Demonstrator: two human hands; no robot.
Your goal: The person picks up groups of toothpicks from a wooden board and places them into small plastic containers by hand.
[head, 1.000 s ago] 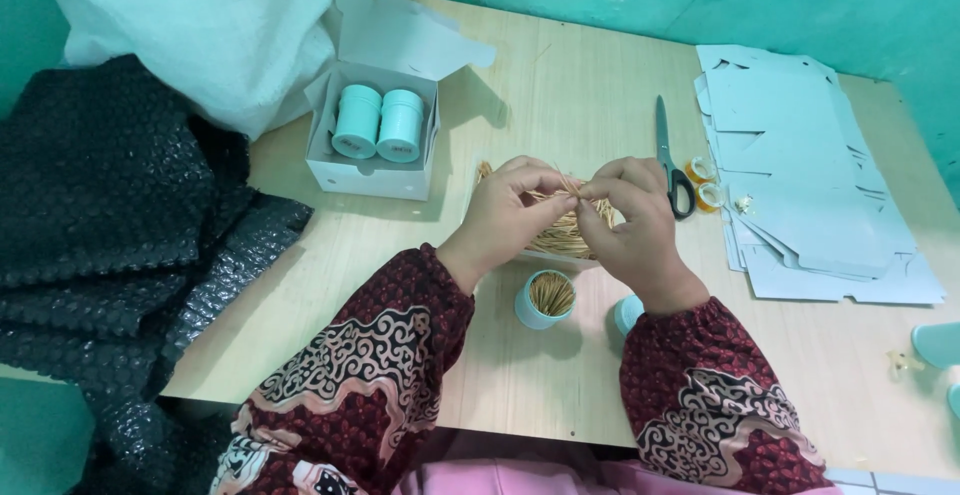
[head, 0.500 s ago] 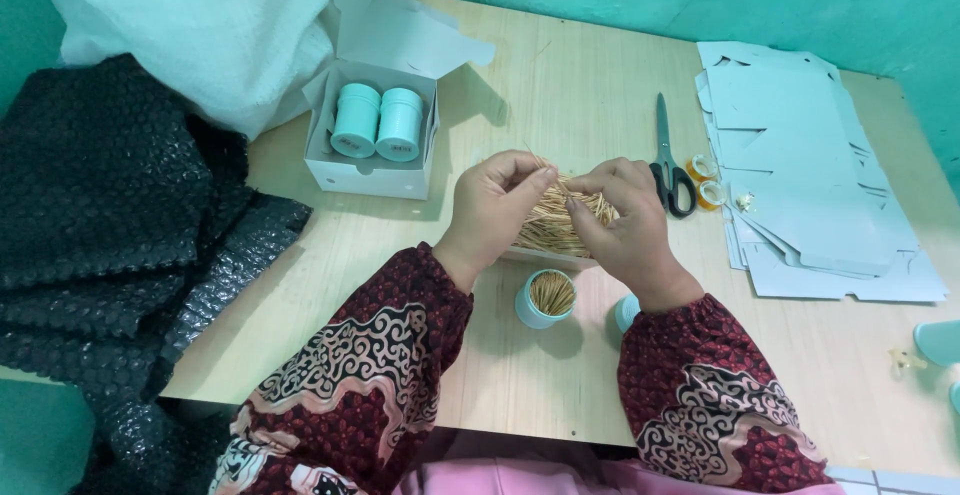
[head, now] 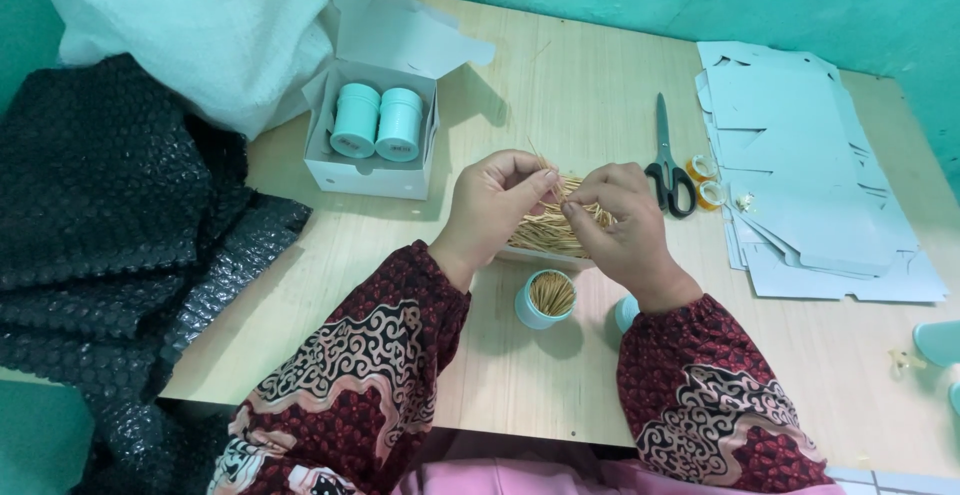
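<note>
Left hand point(head: 495, 200) and right hand point(head: 620, 220) pinch a toothpick bundle point(head: 550, 227) over the surface point(head: 560, 85), sticks lying roughly left-right. One open tube point(head: 546, 300) of upright toothpicks below. Two capped tubes point(head: 378, 123) in box point(head: 365, 170). One scissors point(head: 668, 160).

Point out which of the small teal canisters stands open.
The teal canister on the table just below the hands, uncapped and full of wooden sticks. The two canisters in the white box are capped.
</note>
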